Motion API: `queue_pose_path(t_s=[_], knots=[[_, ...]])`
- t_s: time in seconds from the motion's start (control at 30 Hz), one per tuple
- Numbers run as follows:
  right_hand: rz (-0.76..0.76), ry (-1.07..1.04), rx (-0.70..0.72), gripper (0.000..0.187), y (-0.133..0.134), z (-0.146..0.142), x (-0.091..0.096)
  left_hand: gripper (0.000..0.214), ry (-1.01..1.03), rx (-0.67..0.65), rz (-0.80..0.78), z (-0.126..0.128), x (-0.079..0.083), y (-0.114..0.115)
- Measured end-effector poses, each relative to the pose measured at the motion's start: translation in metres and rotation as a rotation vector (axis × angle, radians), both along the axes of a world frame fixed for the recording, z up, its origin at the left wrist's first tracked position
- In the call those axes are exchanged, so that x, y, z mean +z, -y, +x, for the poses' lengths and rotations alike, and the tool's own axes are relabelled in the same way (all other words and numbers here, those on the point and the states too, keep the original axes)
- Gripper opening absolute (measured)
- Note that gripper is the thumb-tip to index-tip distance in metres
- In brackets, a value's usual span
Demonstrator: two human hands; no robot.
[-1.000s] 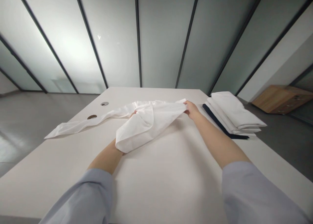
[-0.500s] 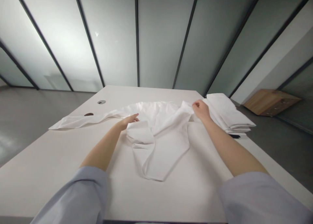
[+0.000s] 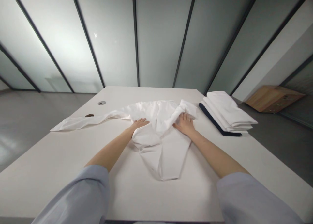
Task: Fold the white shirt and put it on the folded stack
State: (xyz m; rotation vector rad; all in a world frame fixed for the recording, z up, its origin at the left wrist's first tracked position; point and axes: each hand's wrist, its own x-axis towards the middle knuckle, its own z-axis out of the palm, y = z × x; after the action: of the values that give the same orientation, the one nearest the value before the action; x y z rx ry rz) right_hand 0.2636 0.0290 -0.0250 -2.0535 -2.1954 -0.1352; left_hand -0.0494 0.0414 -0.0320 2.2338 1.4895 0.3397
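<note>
A thin white shirt (image 3: 172, 155) lies spread and partly folded on the white table, its long sleeve (image 3: 80, 121) stretching to the left. My left hand (image 3: 140, 122) rests at the left side of the cloth, fingers extended, partly behind a raised fold. On the right part of the shirt my right hand (image 3: 185, 123) lies flat with its fingers spread, just below a bunched roll of fabric. Neither hand grips the cloth.
A stack of folded white cloths (image 3: 226, 111) sits on a dark flat item (image 3: 212, 118) at the table's right edge. Two round cable holes (image 3: 101, 103) are at the left. A wooden cabinet (image 3: 274, 98) stands beyond, and frosted glass panels line the back.
My right hand has let go of the shirt's right edge and moved left and down onto the cloth, now flat. My left hand has shifted slightly right; the front flap has moved right.
</note>
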Motion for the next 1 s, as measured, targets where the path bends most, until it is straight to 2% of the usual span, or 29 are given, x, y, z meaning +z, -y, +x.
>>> queue_pose_path(t_s=[0.07, 0.13, 0.27, 0.33, 0.43, 0.5, 0.6, 0.63, 0.7, 0.8, 0.9, 0.97, 1.0], knots=[[0.007, 0.026, 0.066, 0.074, 0.011, -0.014, 0.002, 0.035, 0.031, 0.044, -0.024, -0.005, -0.002, -0.008], [-0.058, 0.04, 0.172, 0.065, 0.027, -0.027, 0.001, 0.033, 0.05, 0.083, -0.035, -0.014, -0.001, -0.017], [-0.18, 0.064, 0.317, 0.065, 0.051, -0.032, -0.009, 0.033, 0.089, 0.146, -0.007, -0.049, 0.002, -0.027], [-0.217, 0.076, 0.318, 0.067, 0.05, -0.019, -0.01, 0.039, 0.093, 0.154, 0.055, -0.071, 0.002, -0.025], [-0.267, 0.101, 0.24, 0.069, 0.036, 0.007, -0.006, 0.046, 0.091, 0.148, 0.134, -0.093, 0.005, -0.017], [-0.289, 0.106, 0.176, 0.071, 0.027, 0.017, -0.003, 0.043, 0.09, 0.185, 0.178, -0.095, 0.01, -0.013], [-0.282, 0.091, 0.127, 0.074, 0.02, 0.016, 0.0, 0.025, 0.142, 0.232, 0.242, -0.076, 0.022, -0.01], [-0.271, 0.085, 0.12, 0.074, 0.019, 0.012, 0.0, 0.02, 0.177, 0.217, 0.218, -0.066, 0.026, -0.009], [-0.236, 0.082, 0.14, 0.071, 0.019, 0.006, 0.001, 0.019, 0.267, 0.14, 0.067, -0.048, 0.034, -0.006], [-0.188, 0.069, 0.217, 0.065, 0.021, 0.005, 0.003, 0.021, 0.393, 0.031, -0.29, -0.034, 0.04, 0.004], [-0.19, -0.004, 0.229, 0.06, 0.025, 0.01, 0.007, 0.016, 0.346, -0.067, -0.634, -0.035, 0.039, 0.012], [-0.192, -0.043, 0.208, 0.054, 0.032, 0.011, 0.01, 0.02, 0.292, -0.072, -0.716, -0.04, 0.036, 0.012], [-0.194, -0.042, 0.194, 0.052, 0.036, 0.01, 0.012, 0.024, 0.292, -0.027, -0.681, -0.042, 0.034, 0.01]])
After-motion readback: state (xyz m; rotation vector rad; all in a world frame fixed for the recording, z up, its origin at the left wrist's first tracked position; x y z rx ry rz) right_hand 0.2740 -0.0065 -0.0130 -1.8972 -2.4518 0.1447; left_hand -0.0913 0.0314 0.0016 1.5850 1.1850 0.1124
